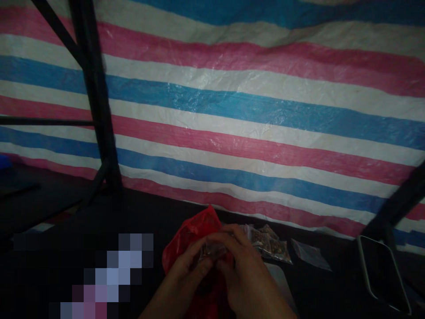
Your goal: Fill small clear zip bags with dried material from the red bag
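Observation:
Low in the head view, a small clear plastic bag is held between my two hands. My left hand grips its left side, thumb and fingers pressed together. On the other side my right hand pinches it, with the fingers curled over the top. Whatever the bag contains is too dark to make out. Beneath and behind the hands lies a red plastic bag, partly covered by them. Just past my right hand sit several filled clear bags with brownish contents.
A flat clear bag lies farther right, near a phone-like device with a pale rim. Part of a pale container shows beside my right forearm. Dark metal posts and a striped tarp stand behind the black table.

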`<state>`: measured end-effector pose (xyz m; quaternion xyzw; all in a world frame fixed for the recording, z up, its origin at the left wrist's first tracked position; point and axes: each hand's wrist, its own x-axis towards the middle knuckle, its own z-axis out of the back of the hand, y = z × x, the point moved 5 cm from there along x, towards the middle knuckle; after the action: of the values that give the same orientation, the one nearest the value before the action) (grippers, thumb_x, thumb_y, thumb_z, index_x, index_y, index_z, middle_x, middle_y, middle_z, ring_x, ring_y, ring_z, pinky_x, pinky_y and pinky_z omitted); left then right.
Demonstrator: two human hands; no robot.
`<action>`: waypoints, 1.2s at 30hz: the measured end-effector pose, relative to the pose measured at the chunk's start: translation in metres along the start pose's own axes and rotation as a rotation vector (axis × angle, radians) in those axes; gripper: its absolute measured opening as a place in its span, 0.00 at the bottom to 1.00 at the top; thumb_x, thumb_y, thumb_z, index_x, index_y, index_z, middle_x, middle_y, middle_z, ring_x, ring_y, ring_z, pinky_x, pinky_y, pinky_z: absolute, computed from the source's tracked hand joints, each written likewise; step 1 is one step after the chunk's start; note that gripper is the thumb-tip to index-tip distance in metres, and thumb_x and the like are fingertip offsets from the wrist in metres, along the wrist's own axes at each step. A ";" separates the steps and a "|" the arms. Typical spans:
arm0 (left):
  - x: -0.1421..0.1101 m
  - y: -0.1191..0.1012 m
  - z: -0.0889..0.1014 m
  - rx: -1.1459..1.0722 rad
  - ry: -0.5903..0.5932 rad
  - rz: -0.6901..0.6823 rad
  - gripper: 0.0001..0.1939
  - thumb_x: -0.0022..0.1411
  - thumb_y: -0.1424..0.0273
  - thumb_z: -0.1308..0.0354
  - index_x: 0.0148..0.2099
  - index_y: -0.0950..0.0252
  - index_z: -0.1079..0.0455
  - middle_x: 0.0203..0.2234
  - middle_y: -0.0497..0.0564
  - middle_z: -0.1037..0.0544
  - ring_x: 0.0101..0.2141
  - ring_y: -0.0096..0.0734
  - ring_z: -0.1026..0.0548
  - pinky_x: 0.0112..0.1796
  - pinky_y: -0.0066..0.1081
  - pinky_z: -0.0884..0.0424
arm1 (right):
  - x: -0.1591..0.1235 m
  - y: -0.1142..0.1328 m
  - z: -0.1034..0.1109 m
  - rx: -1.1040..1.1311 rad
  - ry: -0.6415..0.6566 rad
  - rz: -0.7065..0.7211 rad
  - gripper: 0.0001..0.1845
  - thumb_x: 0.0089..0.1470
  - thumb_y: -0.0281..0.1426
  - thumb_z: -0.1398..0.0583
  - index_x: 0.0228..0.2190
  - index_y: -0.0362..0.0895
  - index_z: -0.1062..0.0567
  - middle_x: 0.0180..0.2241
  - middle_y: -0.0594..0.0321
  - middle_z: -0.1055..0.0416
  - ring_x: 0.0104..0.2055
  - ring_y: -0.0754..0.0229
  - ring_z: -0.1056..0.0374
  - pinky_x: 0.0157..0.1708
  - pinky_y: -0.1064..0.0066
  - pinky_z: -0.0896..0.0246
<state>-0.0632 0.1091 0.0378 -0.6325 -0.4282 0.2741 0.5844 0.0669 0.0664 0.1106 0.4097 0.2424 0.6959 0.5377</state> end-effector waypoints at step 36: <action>0.003 -0.003 0.015 -0.281 0.086 0.020 0.21 0.63 0.61 0.29 0.58 0.53 0.21 0.55 0.51 0.15 0.57 0.45 0.20 0.61 0.45 0.30 | 0.005 0.005 -0.008 0.023 0.000 0.098 0.28 0.51 0.11 0.45 0.40 0.51 0.19 0.45 0.65 0.21 0.50 0.61 0.25 0.52 0.72 0.34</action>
<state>-0.0755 0.1187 0.0389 -0.7234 -0.4306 0.1898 0.5053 0.0573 0.0706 0.1120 0.4271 0.2299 0.7186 0.4983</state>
